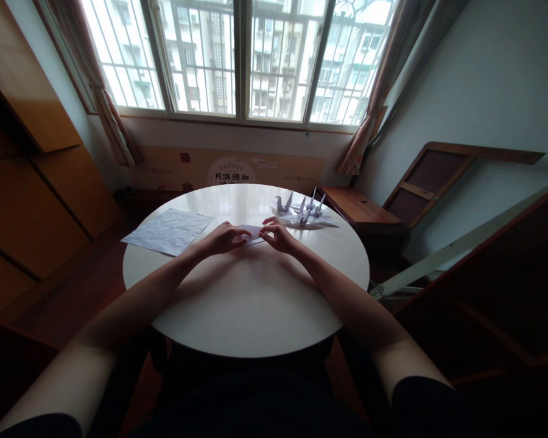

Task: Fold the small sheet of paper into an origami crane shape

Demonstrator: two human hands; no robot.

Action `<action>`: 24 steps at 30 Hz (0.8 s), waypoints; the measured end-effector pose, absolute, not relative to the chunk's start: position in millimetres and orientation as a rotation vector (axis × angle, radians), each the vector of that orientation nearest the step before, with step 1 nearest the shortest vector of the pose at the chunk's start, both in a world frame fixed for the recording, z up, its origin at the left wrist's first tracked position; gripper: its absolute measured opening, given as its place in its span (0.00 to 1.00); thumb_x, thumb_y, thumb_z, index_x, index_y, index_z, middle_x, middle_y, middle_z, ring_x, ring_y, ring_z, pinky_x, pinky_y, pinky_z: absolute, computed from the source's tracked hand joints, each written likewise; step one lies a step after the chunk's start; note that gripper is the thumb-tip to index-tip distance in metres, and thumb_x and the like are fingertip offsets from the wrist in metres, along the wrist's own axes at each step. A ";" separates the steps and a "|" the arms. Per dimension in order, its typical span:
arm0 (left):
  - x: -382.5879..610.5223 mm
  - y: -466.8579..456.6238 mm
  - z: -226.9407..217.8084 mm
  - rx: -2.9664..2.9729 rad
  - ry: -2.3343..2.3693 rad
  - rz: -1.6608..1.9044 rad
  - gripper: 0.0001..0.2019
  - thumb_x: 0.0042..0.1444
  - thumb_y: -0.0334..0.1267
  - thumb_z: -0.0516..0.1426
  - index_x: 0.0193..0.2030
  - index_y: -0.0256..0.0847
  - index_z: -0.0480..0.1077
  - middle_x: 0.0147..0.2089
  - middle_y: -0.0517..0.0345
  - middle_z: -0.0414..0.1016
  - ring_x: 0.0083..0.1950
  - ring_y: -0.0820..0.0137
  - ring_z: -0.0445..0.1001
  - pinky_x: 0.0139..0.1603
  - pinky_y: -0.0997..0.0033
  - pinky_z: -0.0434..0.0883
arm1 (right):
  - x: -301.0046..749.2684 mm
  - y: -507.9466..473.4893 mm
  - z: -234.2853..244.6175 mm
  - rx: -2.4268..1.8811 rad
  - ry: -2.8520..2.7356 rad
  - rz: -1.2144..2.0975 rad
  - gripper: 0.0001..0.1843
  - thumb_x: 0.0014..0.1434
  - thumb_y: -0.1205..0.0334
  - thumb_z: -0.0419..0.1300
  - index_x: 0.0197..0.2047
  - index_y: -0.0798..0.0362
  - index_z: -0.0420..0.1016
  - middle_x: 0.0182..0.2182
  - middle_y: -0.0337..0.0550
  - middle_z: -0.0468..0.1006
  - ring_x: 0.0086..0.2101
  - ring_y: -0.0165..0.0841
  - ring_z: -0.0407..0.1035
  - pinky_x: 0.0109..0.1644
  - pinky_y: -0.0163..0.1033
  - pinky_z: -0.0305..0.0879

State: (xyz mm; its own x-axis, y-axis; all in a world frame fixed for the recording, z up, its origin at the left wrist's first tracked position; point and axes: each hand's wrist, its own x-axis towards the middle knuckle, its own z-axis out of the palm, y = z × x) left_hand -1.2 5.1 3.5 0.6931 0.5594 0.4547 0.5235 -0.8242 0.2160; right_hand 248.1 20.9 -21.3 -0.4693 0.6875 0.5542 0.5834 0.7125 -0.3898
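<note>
A small folded piece of pale paper [252,233] is held between my two hands over the middle of the round white table [251,310]. My left hand [226,237] pinches its left end, fingers curled with the thumb along the paper. At the opposite end, my right hand [276,235] grips the paper between thumb and fingers. My hands cover both ends of the paper, so its full shape is hidden. To the left lies a large creased sheet of paper [171,230], reaching over the table's edge. Several folded paper cranes [304,212] stand at the back right.
Under the cranes lies a flat white sheet [326,221]. Beyond the table, a long printed cardboard panel [164,170] leans below the barred window. A low wooden cabinet [356,207] stands at the right, and tall wooden cupboards [59,194] line the left.
</note>
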 end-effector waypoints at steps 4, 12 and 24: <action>-2.1 3.5 5.7 2.675 0.980 0.767 0.17 0.60 0.40 0.57 0.54 0.43 0.76 0.27 0.60 0.76 0.26 0.71 0.72 0.34 0.74 0.65 | 248.8 19.4 -20.0 -0.971 -2.213 0.209 0.07 0.61 0.63 0.63 0.36 0.55 0.82 0.48 0.53 0.71 0.48 0.43 0.69 0.54 0.53 0.66; 2.0 0.3 0.1 2.405 0.912 0.702 0.14 0.51 0.46 0.63 0.35 0.35 0.75 0.30 0.59 0.72 0.31 0.71 0.68 0.32 0.75 0.63 | 244.7 16.5 -15.2 -0.764 -2.150 0.189 0.09 0.64 0.59 0.60 0.35 0.54 0.78 0.48 0.52 0.71 0.47 0.41 0.69 0.54 0.52 0.67; 7.5 -4.3 2.2 2.458 0.914 0.682 0.10 0.51 0.41 0.58 0.32 0.35 0.74 0.28 0.61 0.69 0.31 0.72 0.66 0.33 0.75 0.61 | 239.5 7.1 -6.0 -0.725 -2.130 0.130 0.10 0.65 0.58 0.59 0.34 0.53 0.77 0.49 0.51 0.70 0.49 0.41 0.67 0.55 0.53 0.67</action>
